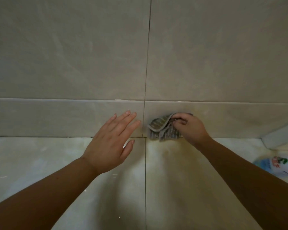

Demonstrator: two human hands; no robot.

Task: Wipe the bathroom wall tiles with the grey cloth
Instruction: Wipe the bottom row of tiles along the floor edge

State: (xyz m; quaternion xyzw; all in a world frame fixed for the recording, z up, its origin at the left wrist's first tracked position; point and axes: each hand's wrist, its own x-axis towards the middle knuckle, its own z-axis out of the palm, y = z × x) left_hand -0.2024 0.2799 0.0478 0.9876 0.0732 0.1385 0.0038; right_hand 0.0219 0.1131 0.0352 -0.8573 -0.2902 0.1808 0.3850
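The grey ribbed cloth (161,128) is bunched against the low skirting tile (56,118) just right of the vertical grout line, touching the floor joint. My right hand (189,128) pinches its upper edge with curled fingers. My left hand (113,141) is spread flat with fingers apart, its fingertips near the skirting tile left of the grout line, holding nothing. Large beige wall tiles (223,55) rise above the skirting.
A glossy pale floor tile (40,160) fills the lower part of the view. A blue and white plastic bottle (279,165) lies on the floor at the right edge. A white angled ledge (279,138) stands at the right corner.
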